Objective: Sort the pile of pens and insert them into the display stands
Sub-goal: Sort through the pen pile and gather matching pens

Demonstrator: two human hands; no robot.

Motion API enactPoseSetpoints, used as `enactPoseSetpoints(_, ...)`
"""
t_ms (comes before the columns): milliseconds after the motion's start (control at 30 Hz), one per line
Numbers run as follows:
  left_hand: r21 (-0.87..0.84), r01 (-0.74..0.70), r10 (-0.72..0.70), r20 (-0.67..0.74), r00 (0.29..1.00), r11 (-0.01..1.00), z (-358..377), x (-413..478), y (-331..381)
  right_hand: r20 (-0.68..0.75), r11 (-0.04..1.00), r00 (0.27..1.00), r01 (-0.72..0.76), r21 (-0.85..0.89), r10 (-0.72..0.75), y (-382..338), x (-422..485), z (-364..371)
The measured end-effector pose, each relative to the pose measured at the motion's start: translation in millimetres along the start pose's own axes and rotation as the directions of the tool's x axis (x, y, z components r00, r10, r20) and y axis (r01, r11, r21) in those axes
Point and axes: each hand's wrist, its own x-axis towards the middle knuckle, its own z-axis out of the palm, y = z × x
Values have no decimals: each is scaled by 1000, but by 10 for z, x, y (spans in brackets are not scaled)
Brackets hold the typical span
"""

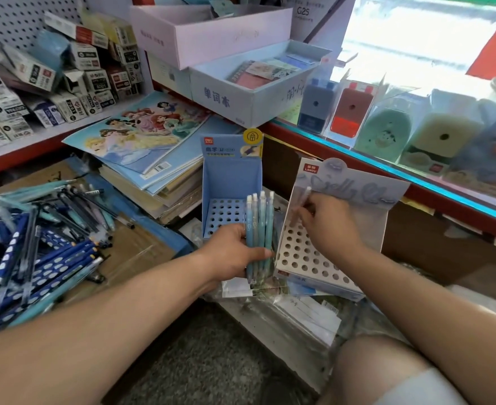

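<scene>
While our left grip (235,251) curls round four slim pale-blue pens (260,229) held upright, our right grip (331,226), just beyond, pinches one pale pen (305,197), its long axis nearly upright, above the rear holes of the white perforated card stand (308,261). Farther back stands the blue card stand (232,176), round-holed too.

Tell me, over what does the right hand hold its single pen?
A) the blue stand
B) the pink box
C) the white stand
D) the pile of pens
C: the right hand pinches a pale pen above the holed top of the white stand, beside the blue stand.
</scene>
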Motion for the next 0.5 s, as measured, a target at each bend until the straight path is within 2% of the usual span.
enactPoseSetpoints(233,-25,10,-10,4,1000,1000,-23,29,-3,36,994,999,-32,-108,36,62,83,163)
enactPoseSetpoints(500,-11,-1,2,8,1000,1000,-45,5,0,100,992,990,-90,-92,99,74,56,133)
